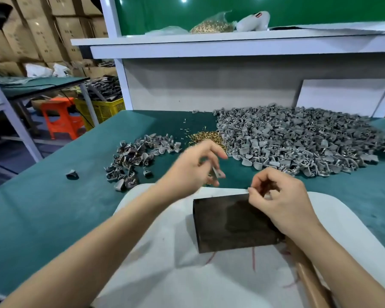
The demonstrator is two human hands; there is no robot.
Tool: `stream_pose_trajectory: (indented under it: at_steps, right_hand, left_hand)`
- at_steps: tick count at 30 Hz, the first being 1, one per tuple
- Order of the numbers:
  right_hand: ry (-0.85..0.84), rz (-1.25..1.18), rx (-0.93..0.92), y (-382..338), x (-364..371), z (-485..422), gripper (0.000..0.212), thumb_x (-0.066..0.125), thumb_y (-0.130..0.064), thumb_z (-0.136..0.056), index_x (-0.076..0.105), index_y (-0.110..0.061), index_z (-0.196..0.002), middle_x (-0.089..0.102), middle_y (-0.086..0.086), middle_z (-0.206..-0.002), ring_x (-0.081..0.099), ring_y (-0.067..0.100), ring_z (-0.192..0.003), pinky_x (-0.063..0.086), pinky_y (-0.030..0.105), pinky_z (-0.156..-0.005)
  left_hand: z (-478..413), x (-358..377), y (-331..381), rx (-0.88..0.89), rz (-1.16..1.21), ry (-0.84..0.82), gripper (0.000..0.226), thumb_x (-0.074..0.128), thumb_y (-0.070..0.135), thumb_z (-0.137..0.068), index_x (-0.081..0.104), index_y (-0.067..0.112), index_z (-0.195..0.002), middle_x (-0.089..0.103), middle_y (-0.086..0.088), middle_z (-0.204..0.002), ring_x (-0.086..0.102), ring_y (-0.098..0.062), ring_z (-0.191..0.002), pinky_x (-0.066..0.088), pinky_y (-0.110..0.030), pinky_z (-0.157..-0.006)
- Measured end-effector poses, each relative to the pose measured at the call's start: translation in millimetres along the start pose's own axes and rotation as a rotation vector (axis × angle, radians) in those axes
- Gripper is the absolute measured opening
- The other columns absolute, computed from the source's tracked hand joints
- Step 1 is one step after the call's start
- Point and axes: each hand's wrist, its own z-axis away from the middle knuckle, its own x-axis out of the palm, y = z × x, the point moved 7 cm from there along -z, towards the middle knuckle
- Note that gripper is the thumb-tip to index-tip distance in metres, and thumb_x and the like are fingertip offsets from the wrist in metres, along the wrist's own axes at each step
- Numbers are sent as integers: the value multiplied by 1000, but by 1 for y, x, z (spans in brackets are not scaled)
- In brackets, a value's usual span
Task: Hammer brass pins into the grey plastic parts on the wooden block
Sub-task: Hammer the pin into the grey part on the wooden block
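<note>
A dark wooden block [229, 223] lies on a white board [165, 263] in front of me. My left hand [191, 170], blurred, is above the board's far edge and holds a grey plastic part [216, 173] in its curled fingers. Over the block's far right corner, my right hand [280, 201] has its fingers curled together, pinching something small that I cannot make out. A heap of brass pins [206, 137] lies on the green table beyond my left hand. A large pile of grey plastic parts [298, 138] spreads to the right of it.
A smaller pile of grey parts [138, 156] lies to the left, and one single part [71, 174] sits near the table's left edge. A brown handle [309, 272] lies under my right forearm. The shelf above holds a bag of brass pins [211, 25]. An orange stool [60, 116] stands beyond the table.
</note>
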Motion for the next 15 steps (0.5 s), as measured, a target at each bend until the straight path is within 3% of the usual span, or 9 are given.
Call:
stream_pose_trajectory:
  at_steps: [3,9,12,15]
  right_hand:
    - [-44,-20,-33,-13,5,4,23,73,-4,-68,56,-19,-65,59,-8,-65,51,7,-56,37,11,-54]
    - [-94,27,-79,-25,20,9,10,67,-13,-66,56,-15,-66,58,-7,-63,51,10,-56,41,20,-56]
    - [-58,45,-78,-27,17,8,9,67,-11,-66,58,-13,-67,58,-5,-59,53,12,-58,42,21,-56]
    - [11,29,-46,-23,12,9,20,74,-1,-68,58,-13,-67,59,-3,-58,54,13,-56,41,15,-54]
  left_hand:
    - [15,32,-7,-11,138,-146,43,30,-19,-89,58,13,-96,54,-5,-78,60,-17,-72,52,-25,-60]
    - [25,30,-6,68,211,-122,37,40,-22,-83,50,14,-82,62,-1,-97,60,-9,-66,48,-22,-68]
    - [28,29,-4,87,189,-76,38,42,-20,-83,55,15,-77,65,0,-96,62,-4,-81,48,-18,-72]
    - [28,28,-4,72,163,-69,44,39,-22,-79,64,13,-87,69,-3,-94,65,-5,-87,50,-19,-81]
